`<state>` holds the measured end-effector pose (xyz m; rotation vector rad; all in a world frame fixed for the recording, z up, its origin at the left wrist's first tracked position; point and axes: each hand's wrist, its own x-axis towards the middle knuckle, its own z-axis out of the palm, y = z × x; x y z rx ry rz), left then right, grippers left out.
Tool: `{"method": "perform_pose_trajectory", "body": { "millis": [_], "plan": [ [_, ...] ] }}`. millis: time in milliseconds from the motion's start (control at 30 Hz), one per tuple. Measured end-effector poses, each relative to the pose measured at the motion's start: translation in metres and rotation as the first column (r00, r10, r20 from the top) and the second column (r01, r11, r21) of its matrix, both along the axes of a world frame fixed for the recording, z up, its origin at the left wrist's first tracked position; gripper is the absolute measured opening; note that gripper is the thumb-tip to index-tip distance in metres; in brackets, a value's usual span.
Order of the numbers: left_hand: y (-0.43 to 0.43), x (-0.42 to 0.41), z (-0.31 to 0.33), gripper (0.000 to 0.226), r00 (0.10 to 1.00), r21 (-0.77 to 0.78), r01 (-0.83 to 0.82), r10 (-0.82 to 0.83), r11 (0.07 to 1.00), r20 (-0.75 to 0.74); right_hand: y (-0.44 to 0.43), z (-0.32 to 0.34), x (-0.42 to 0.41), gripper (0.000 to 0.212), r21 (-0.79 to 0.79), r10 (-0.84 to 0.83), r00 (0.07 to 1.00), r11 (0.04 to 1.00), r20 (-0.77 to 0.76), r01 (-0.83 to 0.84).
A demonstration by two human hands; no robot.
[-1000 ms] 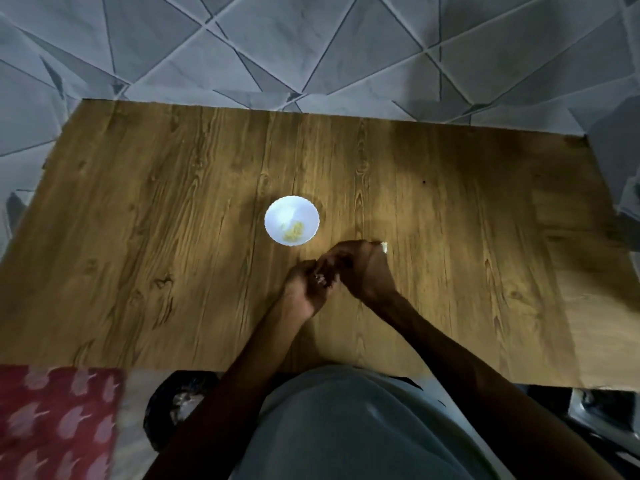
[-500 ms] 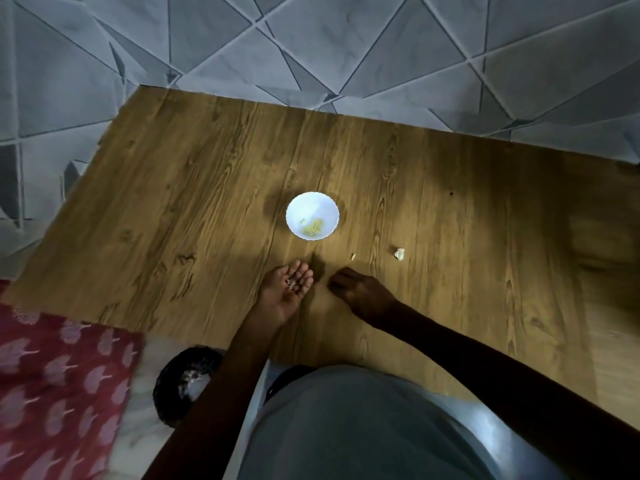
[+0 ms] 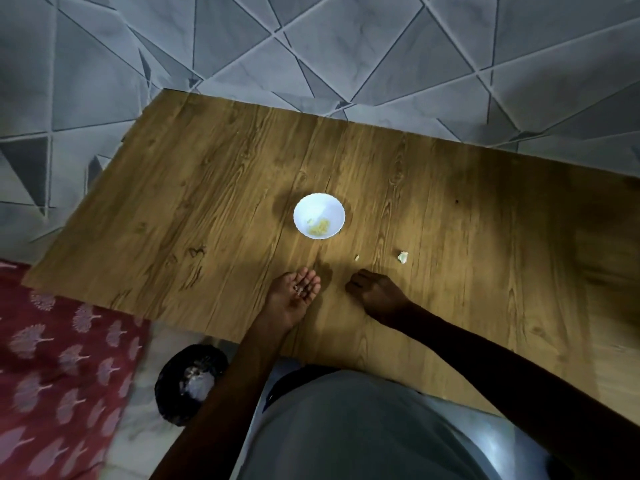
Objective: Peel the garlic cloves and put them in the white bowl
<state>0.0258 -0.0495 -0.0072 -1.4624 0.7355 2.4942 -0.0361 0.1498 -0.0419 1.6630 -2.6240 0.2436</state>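
Grey marble-look floor tiles (image 3: 381, 46) cut by slanting pale lines lie beyond both hands. The wooden table (image 3: 173, 220) takes up most of the view. Its far edge lies well past the fingertips, its left edge runs slantwise far out from the left hand (image 3: 294, 299), and its near edge passes under the left forearm. Broad wood grain stretches left of that hand and right of the right hand (image 3: 377, 296).

Nearer than the hands is the person's grey-clad body (image 3: 363, 427). A red cloth (image 3: 52, 375) printed with pale trees sits down-left of the left arm, and a round black bin (image 3: 190, 382) lies just beside that forearm, below the table edge.

The left hand lies palm up with its fingers fairly straight. The right hand rests knuckles up with its fingers curled under, and whether it holds anything cannot be told.

The white bowl (image 3: 311, 206) stands just beyond the gap between the hands, with yellowish peeled garlic (image 3: 320, 229) inside. A garlic clove (image 3: 402, 257) lies on the wood just beyond-right of the right hand. A smaller pale bit (image 3: 357, 258) sits near that hand's knuckles. Tiny scraps (image 3: 300, 289) lie on the left fingers.
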Motion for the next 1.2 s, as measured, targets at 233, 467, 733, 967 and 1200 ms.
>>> {"method": "perform_pose_trajectory", "body": {
  "millis": [233,467,733,967,1200],
  "plan": [
    [0.014,0.014,-0.003,0.032,0.999,0.048,-0.042,0.043,0.998,-0.019,-0.038,0.031,0.037,0.026,-0.187,-0.420,0.580,0.675,0.698,0.714],
    [0.029,0.046,-0.014,0.023,0.992,0.251,-0.091,0.110,0.964,-0.060,-0.065,0.073,0.093,0.022,-0.066,-0.295,0.822,0.926,0.487,0.372],
    [0.036,0.058,-0.014,0.032,0.983,0.168,-0.182,0.185,0.969,-0.002,-0.006,0.037,0.060,0.022,-0.143,-0.534,0.565,0.635,0.629,0.759],
    [0.039,0.058,-0.013,0.032,0.985,0.140,-0.170,0.174,0.975,-0.013,-0.006,0.018,0.040,0.012,-0.025,-0.590,0.624,0.716,0.512,0.698],
    [0.037,0.053,-0.011,0.032,0.985,0.109,-0.173,0.174,0.979,-0.004,-0.028,0.024,0.037,0.033,0.185,-0.604,0.765,0.797,0.221,0.575]
  ]
}}
